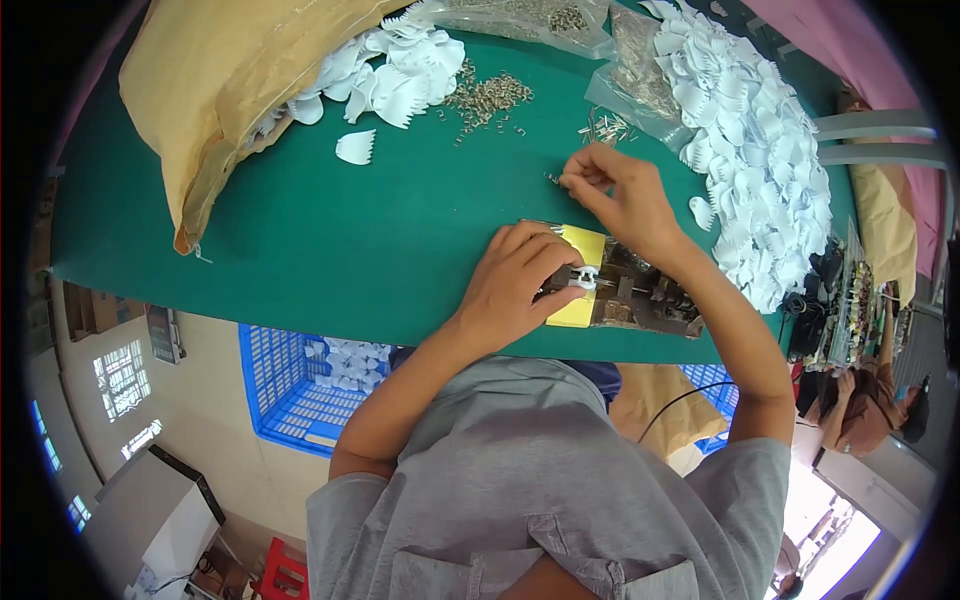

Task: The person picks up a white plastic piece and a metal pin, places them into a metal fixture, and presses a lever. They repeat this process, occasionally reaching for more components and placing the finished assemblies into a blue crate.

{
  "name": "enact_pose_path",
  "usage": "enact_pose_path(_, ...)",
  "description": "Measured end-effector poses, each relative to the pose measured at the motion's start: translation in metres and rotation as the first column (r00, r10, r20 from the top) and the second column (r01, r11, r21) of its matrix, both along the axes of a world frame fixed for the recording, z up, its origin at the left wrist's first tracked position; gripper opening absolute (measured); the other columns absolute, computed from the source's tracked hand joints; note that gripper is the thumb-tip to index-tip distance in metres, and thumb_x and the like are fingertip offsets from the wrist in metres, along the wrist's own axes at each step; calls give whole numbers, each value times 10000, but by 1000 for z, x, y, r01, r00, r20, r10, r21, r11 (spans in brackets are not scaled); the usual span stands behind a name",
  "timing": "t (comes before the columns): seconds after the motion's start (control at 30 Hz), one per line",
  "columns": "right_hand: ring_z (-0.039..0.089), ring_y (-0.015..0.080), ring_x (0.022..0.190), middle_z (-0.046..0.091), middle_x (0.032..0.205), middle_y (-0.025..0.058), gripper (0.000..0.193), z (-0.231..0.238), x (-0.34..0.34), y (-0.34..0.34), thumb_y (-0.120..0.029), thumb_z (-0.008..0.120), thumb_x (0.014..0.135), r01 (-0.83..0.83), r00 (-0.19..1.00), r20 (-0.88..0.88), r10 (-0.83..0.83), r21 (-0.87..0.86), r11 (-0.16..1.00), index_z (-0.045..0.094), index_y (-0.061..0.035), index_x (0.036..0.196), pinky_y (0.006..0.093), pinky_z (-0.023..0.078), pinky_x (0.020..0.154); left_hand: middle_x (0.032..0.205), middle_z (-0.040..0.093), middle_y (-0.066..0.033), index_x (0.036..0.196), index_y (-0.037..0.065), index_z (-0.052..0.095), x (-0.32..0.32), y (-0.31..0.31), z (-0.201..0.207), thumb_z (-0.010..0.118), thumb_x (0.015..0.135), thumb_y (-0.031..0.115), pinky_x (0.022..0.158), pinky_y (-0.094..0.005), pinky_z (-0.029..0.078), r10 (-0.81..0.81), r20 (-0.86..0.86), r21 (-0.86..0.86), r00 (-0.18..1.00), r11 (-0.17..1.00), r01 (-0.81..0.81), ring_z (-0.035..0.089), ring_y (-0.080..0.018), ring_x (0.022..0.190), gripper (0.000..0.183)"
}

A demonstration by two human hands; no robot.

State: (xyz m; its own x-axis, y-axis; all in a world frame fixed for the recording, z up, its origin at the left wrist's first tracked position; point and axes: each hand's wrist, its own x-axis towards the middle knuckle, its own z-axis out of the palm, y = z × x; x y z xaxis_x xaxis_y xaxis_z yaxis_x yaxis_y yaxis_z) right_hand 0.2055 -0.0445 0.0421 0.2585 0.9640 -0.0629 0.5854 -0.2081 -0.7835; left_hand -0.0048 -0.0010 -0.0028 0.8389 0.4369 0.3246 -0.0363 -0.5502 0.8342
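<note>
My left hand is closed at the jig, its thumb and fingers pinching a small white plastic part. That part sits against a dark metal jig with a yellow plate at its left. Beyond the jig, my right hand is raised just over the green table, thumb and forefinger pressed together. Tiny metal bits show beside those fingertips; what the fingers hold, if anything, is too small to make out. A small pile of metal pins lies farther off.
White toothed plastic pieces spill from a brown paper sack at the far left; a large heap of white pieces covers the right. Small metal clips and plastic bags lie at the back. A blue crate stands below the table edge.
</note>
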Motion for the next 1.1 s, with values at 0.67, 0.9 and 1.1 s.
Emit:
enact_pose_path(0.67, 678, 159, 804, 730, 915, 89, 140, 49, -9, -70, -55, 704, 962, 9, 991, -135, -22, -94, 996, 746, 27, 1067, 305, 552, 739, 1096, 702, -69, 1070, 103, 690, 2, -1, 2, 869, 815, 200, 978, -420, 462, 12, -7, 3, 1000, 1000, -12, 625, -289, 1118, 326)
enact_pose_path(0.9, 676, 329, 839, 672, 924, 125, 81, 55, -25, -74, -75, 689, 941, -158, 981, 106, 161, -44, 987, 700, -9, 988, 426, 532, 714, 1078, 705, -64, 1052, 95, 699, 3, -2, 2, 861, 817, 175, 959, -420, 467, 51, -21, 5, 998, 999, -51, 624, -294, 1108, 297)
enact_pose_path(1.1, 652, 329, 885, 633, 879, 106, 99, 56, -31, -72, -104, 709, 902, -231, 924, 299, 237, -56, 971, 670, -42, 969, 451, 523, 740, 1060, 702, -62, 1037, 90, 696, 4, -2, 2, 863, 811, 174, 957, -420, 467, 52, -14, 5, 999, 999, -52, 629, -296, 1097, 293)
